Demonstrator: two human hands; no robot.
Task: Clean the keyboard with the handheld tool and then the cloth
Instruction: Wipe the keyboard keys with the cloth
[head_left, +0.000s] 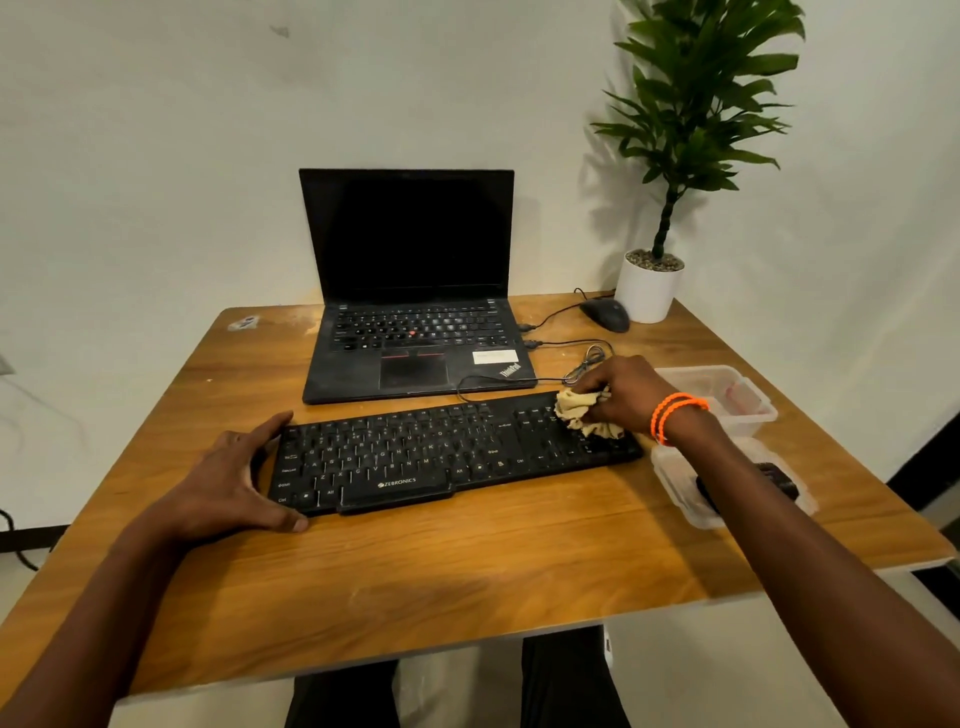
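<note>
Evidently the cloth stage was under way; the right hand held a crumpled tan cloth bunched in its fingers and pressed it onto the far right end of the keyboard, over the number-pad keys; the left hand lay at the keyboard's left edge with its fingers straight and spread, thumb along the front corner and the rest toward the back, touching the edge and steadying the board rather than gripping it.

The keyboard sat across the middle of the bench, just in front of an open laptop whose screen was dark; its cable ran back toward the laptop's right side. To the right, near the bench's edge, stood a clear box, and nearer the person a clear lid or tray carried a dark object that I took to be the handheld tool, though the right forearm hid most of it and I could not be sure.

By my reading, the tool pass looked finished, since the tool lay set aside and the cloth was in use; the wiping seemed only at the right end, so the letter keys and left side probably remained; whether any part was already wiped could not be told from the keys. A mouse and a potted plant stood at the far right corner.
</note>
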